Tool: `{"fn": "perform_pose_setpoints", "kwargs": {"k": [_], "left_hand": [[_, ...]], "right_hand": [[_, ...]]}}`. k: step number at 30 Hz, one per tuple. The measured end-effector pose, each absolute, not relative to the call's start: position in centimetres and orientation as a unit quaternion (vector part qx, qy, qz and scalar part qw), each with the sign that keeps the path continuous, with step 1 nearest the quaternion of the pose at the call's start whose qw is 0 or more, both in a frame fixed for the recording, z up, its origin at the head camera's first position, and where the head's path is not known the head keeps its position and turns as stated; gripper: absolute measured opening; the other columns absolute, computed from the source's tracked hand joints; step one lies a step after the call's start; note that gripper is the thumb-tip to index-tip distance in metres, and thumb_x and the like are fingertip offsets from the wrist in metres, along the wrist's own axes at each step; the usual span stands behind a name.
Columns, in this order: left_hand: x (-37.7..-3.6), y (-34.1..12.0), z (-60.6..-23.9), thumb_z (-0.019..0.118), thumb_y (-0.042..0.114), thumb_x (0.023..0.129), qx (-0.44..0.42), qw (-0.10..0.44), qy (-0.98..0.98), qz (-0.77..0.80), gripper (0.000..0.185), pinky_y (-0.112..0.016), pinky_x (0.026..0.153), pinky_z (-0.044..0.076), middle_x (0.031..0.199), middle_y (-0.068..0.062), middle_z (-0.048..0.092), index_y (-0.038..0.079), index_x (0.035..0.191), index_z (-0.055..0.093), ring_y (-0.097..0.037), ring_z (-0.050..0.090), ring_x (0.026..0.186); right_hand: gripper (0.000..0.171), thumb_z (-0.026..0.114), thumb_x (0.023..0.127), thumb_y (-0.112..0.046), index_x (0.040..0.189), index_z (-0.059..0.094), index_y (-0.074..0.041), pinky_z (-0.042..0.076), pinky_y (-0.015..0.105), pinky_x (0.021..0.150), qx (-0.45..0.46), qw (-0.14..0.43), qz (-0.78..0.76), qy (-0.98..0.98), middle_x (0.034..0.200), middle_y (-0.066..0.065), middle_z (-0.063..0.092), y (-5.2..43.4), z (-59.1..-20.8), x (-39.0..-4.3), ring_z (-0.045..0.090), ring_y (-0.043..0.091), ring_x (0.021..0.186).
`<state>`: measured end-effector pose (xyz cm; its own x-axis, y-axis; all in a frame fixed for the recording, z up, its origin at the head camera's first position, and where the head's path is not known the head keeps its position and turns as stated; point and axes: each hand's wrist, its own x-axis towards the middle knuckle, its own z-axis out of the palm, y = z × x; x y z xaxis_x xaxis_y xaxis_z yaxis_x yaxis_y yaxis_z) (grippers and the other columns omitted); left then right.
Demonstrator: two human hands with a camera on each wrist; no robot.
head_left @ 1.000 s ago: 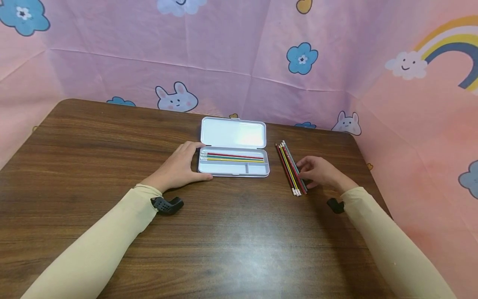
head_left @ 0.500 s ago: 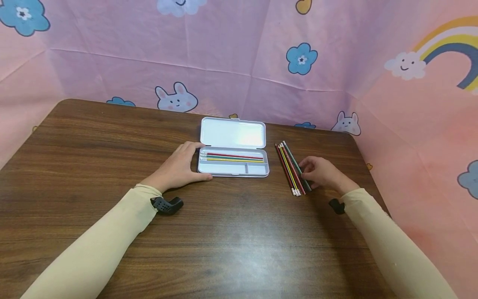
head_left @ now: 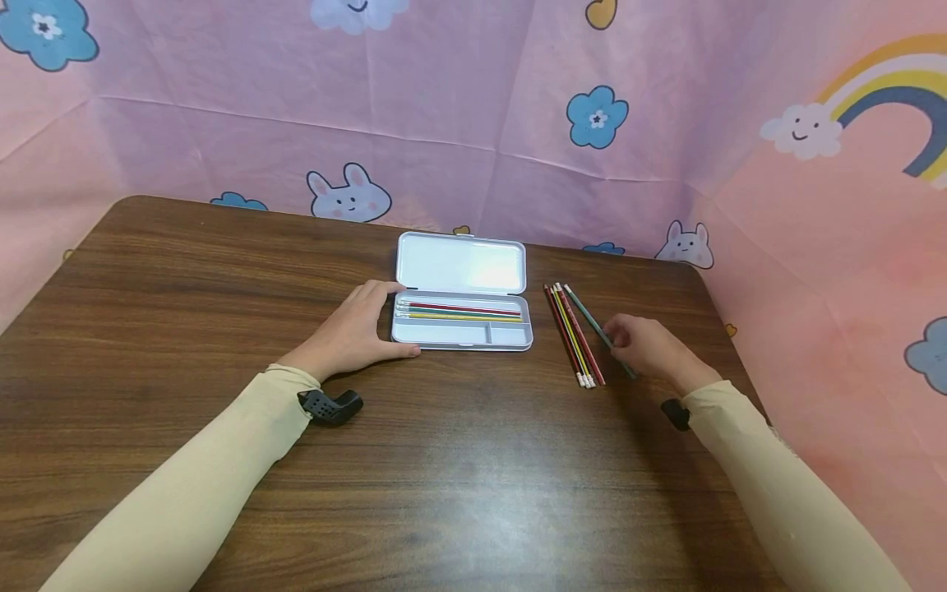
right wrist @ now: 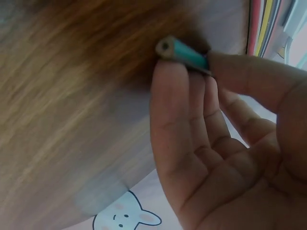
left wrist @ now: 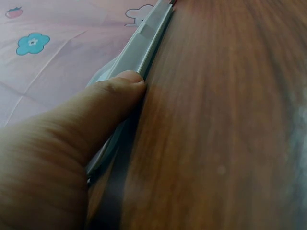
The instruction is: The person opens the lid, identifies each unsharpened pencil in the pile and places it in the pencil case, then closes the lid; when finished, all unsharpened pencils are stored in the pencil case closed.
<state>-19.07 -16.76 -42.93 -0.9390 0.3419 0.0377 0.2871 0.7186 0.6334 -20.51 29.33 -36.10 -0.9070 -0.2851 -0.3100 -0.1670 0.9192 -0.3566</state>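
Note:
A white pencil case (head_left: 444,335) lies with its lid folded back, and several pencils (head_left: 462,312) rest in its long rear compartment. My left hand (head_left: 351,333) grips the case's left end, the thumb (left wrist: 112,93) along the front wall and the fingers at the back corner. To the right, my right hand (head_left: 651,349) pinches a green pencil (head_left: 588,311) between thumb and fingertips; its bare wooden end (right wrist: 165,47) points toward the right wrist camera. Beside it on the table lies a bundle of red, yellow and dark pencils (head_left: 573,337), eraser ends nearer me.
The brown wooden table (head_left: 414,477) reaches a patterned pink cloth (head_left: 444,107) at the back and right. The case's two front compartments hold nothing visible. Black wrist cameras (head_left: 330,408) sit on both wrists.
My right hand has drawn the green pencil rightward, away from the bundle, so a gap now opens between them. The left hand and the case have stayed in place.

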Motion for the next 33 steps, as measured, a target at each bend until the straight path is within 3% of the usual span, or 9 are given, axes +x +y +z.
{"fn": "perform_pose_setpoints", "kwargs": {"k": [4, 21, 33], "left_hand": [[-19.1, -16.8, -42.9, 0.081, 0.066, 0.078, 0.169, 0.040, 0.927, 0.333, 0.106, -0.057, 0.116, 0.035, 0.155, -0.012, 0.040, 0.012, 0.157, 0.035, -0.031, 0.037, 0.143], [-19.1, -16.8, -42.8, 0.080, 0.068, 0.078, 0.173, 0.040, 0.927, 0.332, 0.106, -0.056, 0.115, 0.036, 0.153, -0.012, 0.041, 0.011, 0.156, 0.036, -0.030, 0.038, 0.141], [-19.2, -16.7, -42.9, 0.081, 0.067, 0.078, 0.178, 0.037, 0.926, 0.331, 0.106, -0.057, 0.115, 0.035, 0.153, -0.014, 0.041, 0.010, 0.156, 0.036, -0.032, 0.038, 0.141]], "right_hand": [[0.031, 0.063, 0.096, -0.001, 0.127, 0.063, 0.001, 0.051, 0.036, 0.070, -0.122, 0.163, -0.146, 0.968, 0.100, 0.012, 0.065, 29.3, -35.9, -20.2, 0.061, 0.024, 0.085], [0.027, 0.065, 0.092, -0.004, 0.119, 0.067, -0.002, 0.048, 0.037, 0.064, -0.111, 0.104, -0.108, 0.982, 0.097, 0.010, 0.070, 30.4, -36.4, -20.0, 0.062, 0.024, 0.082], [0.026, 0.064, 0.093, -0.004, 0.118, 0.066, -0.003, 0.055, 0.051, 0.072, -0.146, -0.003, -0.115, 0.983, 0.102, 0.013, 0.067, 29.7, -35.9, -20.1, 0.066, 0.031, 0.090]]}}
